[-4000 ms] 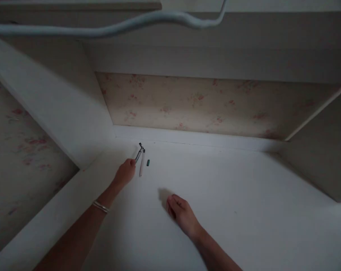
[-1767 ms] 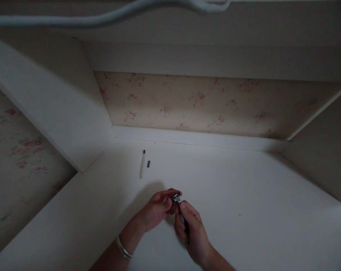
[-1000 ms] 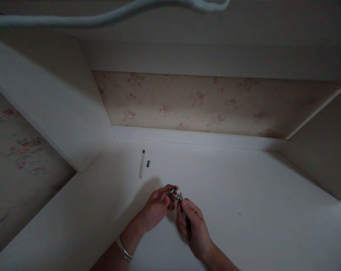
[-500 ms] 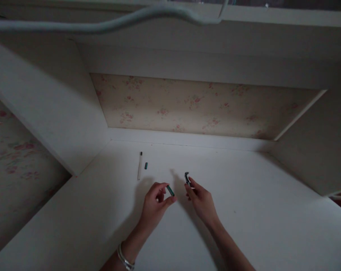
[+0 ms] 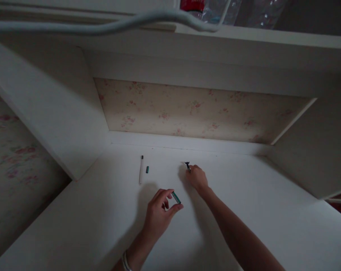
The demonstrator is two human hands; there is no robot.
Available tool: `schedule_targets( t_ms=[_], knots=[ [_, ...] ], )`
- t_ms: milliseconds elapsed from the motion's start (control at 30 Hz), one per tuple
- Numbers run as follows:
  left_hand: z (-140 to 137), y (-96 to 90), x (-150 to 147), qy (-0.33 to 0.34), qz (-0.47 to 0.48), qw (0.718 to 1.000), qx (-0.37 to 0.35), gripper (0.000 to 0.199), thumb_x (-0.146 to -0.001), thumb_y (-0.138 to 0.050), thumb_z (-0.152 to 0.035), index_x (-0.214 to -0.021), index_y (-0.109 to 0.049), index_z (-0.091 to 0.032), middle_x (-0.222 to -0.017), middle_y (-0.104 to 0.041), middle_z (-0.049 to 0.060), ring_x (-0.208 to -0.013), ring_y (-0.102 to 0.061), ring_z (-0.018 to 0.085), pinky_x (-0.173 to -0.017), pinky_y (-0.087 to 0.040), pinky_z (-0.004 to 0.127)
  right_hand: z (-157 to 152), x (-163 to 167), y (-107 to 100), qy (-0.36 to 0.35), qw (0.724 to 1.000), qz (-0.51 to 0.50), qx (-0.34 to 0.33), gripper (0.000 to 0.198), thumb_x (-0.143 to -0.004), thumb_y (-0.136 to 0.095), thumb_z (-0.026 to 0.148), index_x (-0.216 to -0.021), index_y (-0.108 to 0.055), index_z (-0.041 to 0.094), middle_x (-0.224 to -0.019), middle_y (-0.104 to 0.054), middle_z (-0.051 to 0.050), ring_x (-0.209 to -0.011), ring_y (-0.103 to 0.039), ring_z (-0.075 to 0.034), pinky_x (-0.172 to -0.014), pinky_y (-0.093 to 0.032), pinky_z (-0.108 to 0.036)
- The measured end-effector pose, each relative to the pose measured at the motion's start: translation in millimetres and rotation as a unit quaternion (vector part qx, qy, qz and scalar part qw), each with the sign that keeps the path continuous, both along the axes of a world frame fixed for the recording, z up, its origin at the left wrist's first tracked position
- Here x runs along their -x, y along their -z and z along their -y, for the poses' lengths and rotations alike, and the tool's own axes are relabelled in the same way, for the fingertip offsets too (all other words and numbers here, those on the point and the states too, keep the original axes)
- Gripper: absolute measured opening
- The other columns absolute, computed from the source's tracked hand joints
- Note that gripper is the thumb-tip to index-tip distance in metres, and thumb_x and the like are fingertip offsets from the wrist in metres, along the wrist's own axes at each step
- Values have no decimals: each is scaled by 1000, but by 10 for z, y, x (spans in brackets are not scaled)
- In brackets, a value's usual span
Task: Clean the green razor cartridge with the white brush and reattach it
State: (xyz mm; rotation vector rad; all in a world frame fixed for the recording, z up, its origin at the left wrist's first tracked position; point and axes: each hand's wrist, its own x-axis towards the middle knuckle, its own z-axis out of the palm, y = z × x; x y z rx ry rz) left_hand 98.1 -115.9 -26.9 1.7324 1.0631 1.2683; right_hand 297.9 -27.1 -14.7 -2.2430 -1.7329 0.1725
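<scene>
Between the thumb and index finger of my left hand (image 5: 160, 209) is a small green-and-black razor cartridge (image 5: 176, 197), held by its ends above the table. My right hand (image 5: 197, 177) is farther forward, its fingers closed around a dark razor handle (image 5: 188, 166). The handle's forked tip points away from me with no cartridge on it. A second green cartridge (image 5: 147, 169) lies on the table, beyond my left hand. Beside it, on the left, lies a slim white toothbrush (image 5: 141, 171) with a dark head end.
The white tabletop (image 5: 125, 233) meets a wall with floral wallpaper (image 5: 176, 109) at the back. White side panels (image 5: 60, 113) flank it. A shelf overhead holds clear plastic bottles (image 5: 263, 13), one with a red label (image 5: 192, 5). A pale cable (image 5: 102, 28) crosses the top.
My right hand has moved forward, away from me and from the left hand, with the razor handle. My left hand still holds the cartridge. The view has tilted up slightly, showing more of the shelf.
</scene>
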Motion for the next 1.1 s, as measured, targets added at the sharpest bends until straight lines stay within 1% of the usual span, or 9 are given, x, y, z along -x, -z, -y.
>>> schedule_targets(
  t_ms=[133, 300, 533, 767, 833, 900, 967, 1033, 1100],
  knots=[
    [10, 11, -6, 10, -20, 1000, -5, 39, -70, -74, -36, -104, -62, -22, -85, -58, 2, -59, -49, 10, -56, -44, 23, -108, 17, 42, 14, 1000, 15, 15, 31, -89, -41, 23, -106, -65, 12, -107, -62, -15, -91, -63, -23, -79, -42, -29],
    [14, 0, -16, 9, -18, 1000, -5, 39, -70, -74, -37, -104, -62, -22, -85, -58, 3, -60, -49, 11, -56, -44, 23, -156, 37, 59, 28, 999, 24, 25, 34, -91, -38, 23, -113, -61, 11, -112, -58, -18, -96, -62, -24, -81, -42, -30],
    [10, -14, -15, 6, -24, 1000, -18, 39, -70, -74, -36, -105, -62, -23, -85, -58, 3, -60, -48, 11, -58, -44, 24, -164, 53, 68, 38, 998, 19, 36, 34, -92, -37, 24, -108, -63, 9, -110, -58, -19, -95, -63, -27, -80, -44, -33],
    [4, -14, -5, 4, -28, 1000, -10, 39, -71, -73, -36, -106, -62, -23, -85, -58, 2, -60, -49, 11, -57, -44, 24, -141, 66, 33, 42, 999, -27, 20, 30, -91, -42, 25, -103, -65, 11, -107, -58, -17, -95, -62, -28, -82, -43, -34],
    [-3, -14, 0, -3, -30, 999, -10, 38, -71, -72, -36, -105, -62, -23, -85, -58, 2, -60, -49, 11, -57, -44, 24, -101, 61, 2, 44, 998, -52, 7, 31, -91, -43, 28, -106, -64, 11, -109, -57, -18, -96, -61, -28, -83, -42, -35],
    [-9, -15, 4, -13, -32, 999, -10, 37, -71, -72, -36, -104, -62, -22, -84, -57, 2, -59, -49, 11, -57, -44, 24, -21, 56, -24, 43, 995, -84, -15, 34, -91, -42, 32, -113, -61, 13, -114, -55, -18, -98, -60, -28, -84, -41, -36],
    [-10, -16, 5, -21, -33, 999, -12, 37, -72, -72, -37, -104, -62, -22, -84, -57, 2, -58, -49, 11, -57, -44, 24, 109, 66, -32, 33, 990, -129, -43, 36, -91, -41, 34, -117, -59, 16, -116, -55, -15, -97, -59, -25, -83, -41, -34],
    [-7, -16, 3, -22, -37, 999, -14, 37, -72, -71, -37, -104, -61, -22, -84, -56, 1, -58, -49, 11, -58, -44, 24, 285, 102, -16, 11, 980, -186, -64, 35, -90, -42, 38, -111, -63, 18, -106, -60, -11, -91, -59, -22, -78, -42, -30],
    [-3, -11, -3, -20, -43, 999, -20, 37, -73, -71, -37, -105, -61, -23, -85, -56, 1, -58, -49, 11, -59, -44, 24, 491, 164, 15, -15, 966, -248, -70, 37, -89, -44, 44, -100, -67, 17, -86, -63, -6, -74, -58, -18, -66, -43, -27]
  ],
)
